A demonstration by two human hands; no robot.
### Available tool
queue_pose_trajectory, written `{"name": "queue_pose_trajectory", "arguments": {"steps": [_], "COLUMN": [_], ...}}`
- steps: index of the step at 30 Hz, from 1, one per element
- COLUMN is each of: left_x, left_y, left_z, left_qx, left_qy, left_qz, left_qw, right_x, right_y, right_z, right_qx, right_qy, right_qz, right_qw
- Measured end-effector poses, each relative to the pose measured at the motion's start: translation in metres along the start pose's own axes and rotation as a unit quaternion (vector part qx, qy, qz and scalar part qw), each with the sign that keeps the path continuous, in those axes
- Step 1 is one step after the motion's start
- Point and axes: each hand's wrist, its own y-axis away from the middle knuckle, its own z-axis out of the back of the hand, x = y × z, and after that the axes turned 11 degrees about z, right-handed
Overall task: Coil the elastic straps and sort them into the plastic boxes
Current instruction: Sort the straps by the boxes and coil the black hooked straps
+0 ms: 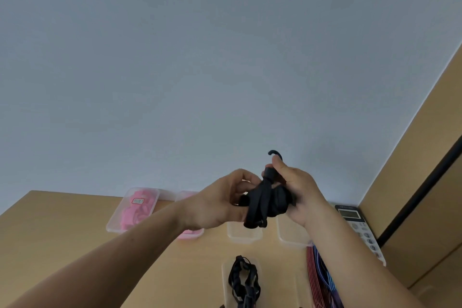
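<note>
Left hand [220, 204] and right hand [298, 191] hold the black strap [266, 201] raised above the bench [62, 227]. Each grip is curled round the bundle. The hook [275, 153] projects above the right thumb. Boxes [243, 234] lie on the bench below.

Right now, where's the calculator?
In the head view the calculator lies at the far right edge of the table, just right of the clear box and the coloured straps.
</note>
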Motion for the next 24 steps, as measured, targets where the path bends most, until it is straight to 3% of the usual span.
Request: {"name": "queue_pose_trajectory", "arguments": {"steps": [3, 5, 7, 12, 15, 21, 24], "left_x": [-0.001, -0.002, -0.004, -0.001, 0.003, 0.007, -0.001], "left_y": [-0.003, -0.007, -0.012, -0.020, -0.022, -0.017, -0.010], "left_z": [0.004, 0.007, 0.008, 0.001, -0.006, -0.008, 0.003], "left_qx": [-0.023, -0.048, -0.097, -0.237, -0.286, -0.243, -0.117], "left_qy": [0.131, 0.221, 0.221, 0.096, 0.030, 0.015, 0.087], "left_qz": [-0.031, -0.063, -0.073, -0.047, -0.047, 0.020, 0.066], "left_qw": [0.991, 0.972, 0.968, 0.966, 0.957, 0.970, 0.987], "right_x": [-0.011, -0.019, -0.024, -0.027, -0.034, -0.044, -0.046], "right_y": [0.002, 0.004, 0.005, 0.012, 0.016, 0.012, 0.014], "right_z": [-0.002, -0.002, -0.004, -0.021, -0.027, -0.017, -0.013], "right_qx": [-0.002, -0.022, -0.044, -0.063, -0.092, -0.074, -0.058], "right_qy": [-0.117, -0.184, -0.195, 0.068, 0.094, 0.171, 0.227], "right_qz": [-0.045, -0.020, 0.036, 0.184, 0.232, 0.287, 0.320], "right_qw": [0.992, 0.983, 0.979, 0.979, 0.964, 0.940, 0.918]}}
